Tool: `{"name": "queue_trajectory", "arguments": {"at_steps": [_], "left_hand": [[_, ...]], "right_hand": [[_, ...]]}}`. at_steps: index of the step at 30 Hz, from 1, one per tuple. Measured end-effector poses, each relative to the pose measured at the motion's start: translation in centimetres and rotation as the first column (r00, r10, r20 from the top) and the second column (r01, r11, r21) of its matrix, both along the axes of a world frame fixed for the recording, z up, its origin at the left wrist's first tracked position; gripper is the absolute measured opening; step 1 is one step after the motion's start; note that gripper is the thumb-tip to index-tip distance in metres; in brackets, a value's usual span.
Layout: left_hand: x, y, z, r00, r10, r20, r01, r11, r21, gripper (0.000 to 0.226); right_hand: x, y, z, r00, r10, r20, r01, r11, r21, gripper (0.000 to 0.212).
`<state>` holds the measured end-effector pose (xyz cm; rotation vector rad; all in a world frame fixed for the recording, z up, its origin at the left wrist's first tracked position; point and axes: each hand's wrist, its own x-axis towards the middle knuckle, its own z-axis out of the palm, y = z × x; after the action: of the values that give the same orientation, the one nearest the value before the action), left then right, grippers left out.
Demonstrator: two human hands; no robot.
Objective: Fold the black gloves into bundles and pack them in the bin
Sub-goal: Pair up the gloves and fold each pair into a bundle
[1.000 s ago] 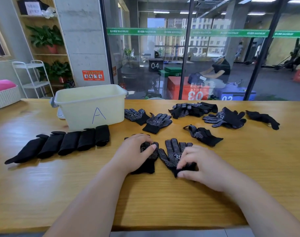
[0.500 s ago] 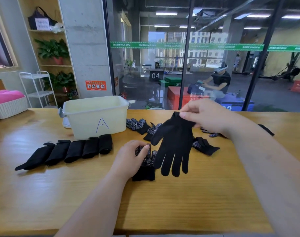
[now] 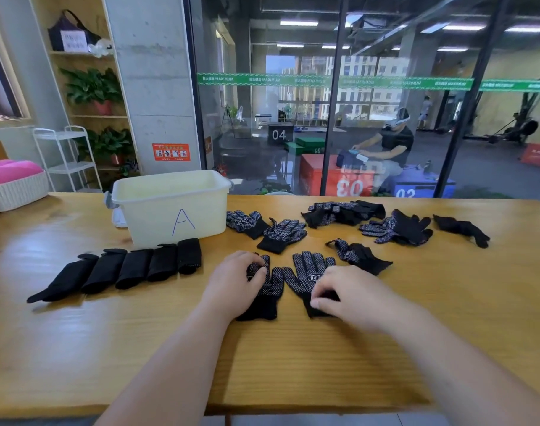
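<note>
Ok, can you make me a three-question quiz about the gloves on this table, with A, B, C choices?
1. Where is the row of folded bundles?
A) on the white shelf
B) on the table in front of the bin
C) on the floor

2. How many folded bundles are in that row?
A) two
B) nine
C) five

3. What is the right hand doing?
A) pinching the cuff of a dotted glove lying on the table
B) holding a glove up in the air
C) reaching into the bin

Answers:
1 B: the row lies on the wood before the bin.
2 C: five black rolls lie side by side.
3 A: fingertips close on the cuff, glove flat, dots up.
</note>
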<state>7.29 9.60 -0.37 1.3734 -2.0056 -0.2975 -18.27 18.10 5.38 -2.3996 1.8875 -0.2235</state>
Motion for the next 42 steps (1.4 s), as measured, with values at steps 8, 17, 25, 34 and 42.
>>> {"name": "queue_trajectory", "arguments": {"at_steps": [8, 17, 25, 34, 42], "left_hand": [[-0.2, -0.8, -0.9, 0.986, -0.048, 0.159, 0.039, 0.997, 0.064, 0.057], [-1.4, -1.4, -0.6, 0.818, -0.120, 0.563, -0.001, 0.978, 0.209, 0.081], [0.0, 0.8, -0.2, 0.782, -0.176, 0.598, 0.022, 0.967, 0.256, 0.082], [0.5, 2.6, 0.5, 0.883, -0.079, 0.462, -0.064, 0.956, 0.285, 0.072], [-0.8, 1.4, -0.4, 0.824, -0.015, 0.567, -0.158, 0.954, 0.254, 0.080]], "right_hand": [[2.9, -3.4, -2.7, 0.988, -0.131, 0.085, 0.138, 0.987, -0.086, 0.059], [3.2, -5.7, -5.3, 0.975, -0.198, -0.096, 0.210, 0.969, 0.131, 0.078], [3.8, -2.1, -5.3, 0.983, -0.151, -0.107, 0.165, 0.976, 0.145, 0.077], [5.4, -1.8, -4.5, 0.982, -0.184, -0.050, 0.188, 0.976, 0.108, 0.076], [7.0, -3.7, -5.6, 0.969, -0.240, -0.062, 0.246, 0.962, 0.122, 0.077]]}}
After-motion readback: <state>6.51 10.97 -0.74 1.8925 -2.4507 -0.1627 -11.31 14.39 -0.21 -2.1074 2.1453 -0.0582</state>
